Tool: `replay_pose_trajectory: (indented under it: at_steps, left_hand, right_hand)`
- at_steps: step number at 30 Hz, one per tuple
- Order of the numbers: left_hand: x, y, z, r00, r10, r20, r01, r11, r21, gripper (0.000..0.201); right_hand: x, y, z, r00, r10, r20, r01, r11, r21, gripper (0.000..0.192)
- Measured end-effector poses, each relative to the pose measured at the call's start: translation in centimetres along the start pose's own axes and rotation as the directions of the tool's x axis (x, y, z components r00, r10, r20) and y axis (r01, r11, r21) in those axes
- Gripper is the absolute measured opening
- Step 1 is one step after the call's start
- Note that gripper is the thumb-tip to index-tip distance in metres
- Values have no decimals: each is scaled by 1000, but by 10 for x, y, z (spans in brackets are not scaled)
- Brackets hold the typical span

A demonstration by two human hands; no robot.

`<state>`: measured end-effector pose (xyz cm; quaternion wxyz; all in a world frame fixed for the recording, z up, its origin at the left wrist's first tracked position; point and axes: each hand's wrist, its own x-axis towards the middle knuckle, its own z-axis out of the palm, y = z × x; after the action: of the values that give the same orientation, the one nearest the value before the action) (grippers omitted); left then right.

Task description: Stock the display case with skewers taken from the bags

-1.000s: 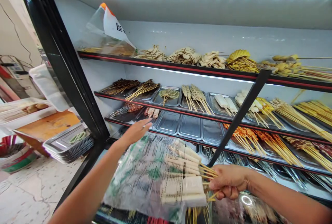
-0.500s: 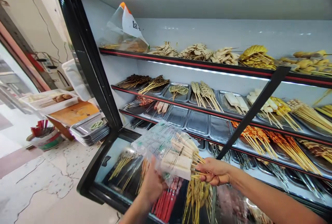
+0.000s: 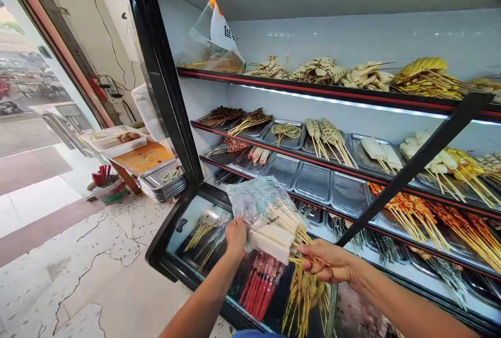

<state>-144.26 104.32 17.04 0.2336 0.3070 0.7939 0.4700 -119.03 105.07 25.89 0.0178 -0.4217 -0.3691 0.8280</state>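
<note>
Bamboo sticks fan out from the right hand [image 3: 331,266], which closes around the stick ends of a bundle of pale white skewers [image 3: 274,231]. The white blocks of food lie side by side, pointing up and to the left, half inside a clear printed plastic bag [image 3: 256,200]. The left hand [image 3: 235,234] pinches the lower left edge of that bag, just beside the skewered blocks, with fingers curled onto the plastic. Bag and bundle hang in the air between the two hands, in front of the lower shelves of an open, lit display cooler [image 3: 164,67].

Behind the bundle, on the third shelf down, sit several bare steel trays [image 3: 315,184], and to their left a tray of pinkish skewers [image 3: 259,154]. The shelf above carries dark meat skewers [image 3: 221,115], green coiled skewers [image 3: 286,130] and flat white skewers [image 3: 376,149]. Orange-coated skewers [image 3: 407,207] lie to the right of the bare trays. The top shelf holds piles of pale and yellow skewers and, at its left end, a clear bag with an orange tip [image 3: 213,35]. Below the hands, the cooler's bottom bin holds red skewers [image 3: 260,288] and yellowish ones [image 3: 303,291]. A black bar [image 3: 410,168] slants across the cooler front.

Left of the cooler, on the cracked floor, stands a stack of steel trays [image 3: 162,184] near an orange board [image 3: 143,156].
</note>
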Motion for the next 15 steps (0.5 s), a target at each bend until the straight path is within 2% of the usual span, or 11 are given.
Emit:
replay_pose_trajectory:
  at_steps: [3, 6, 8, 12, 15]
  left_hand:
    - [13, 15, -8, 998, 67, 22, -67, 998, 16, 43]
    - [25, 31, -11, 964, 266, 8, -264, 949, 170, 46]
    - [30, 39, -9, 935, 353, 17, -343, 894, 288, 46]
    - [36, 38, -3, 932, 322, 165, -361, 860, 361, 49]
    - [41, 27, -9, 915, 266, 304, -370, 854, 365, 49]
  right_hand:
    - [-3, -2, -3, 997, -30, 67, 24, 995, 92, 30]
    - [-9, -3, -3, 989, -73, 129, 51, 984, 173, 31]
    - [-12, -2, -1, 989, -83, 125, 57, 978, 200, 32]
    - [-11, 2, 8, 994, -89, 58, 74, 972, 221, 36]
    - [-6, 5, 7, 997, -82, 10, 79, 981, 179, 39]
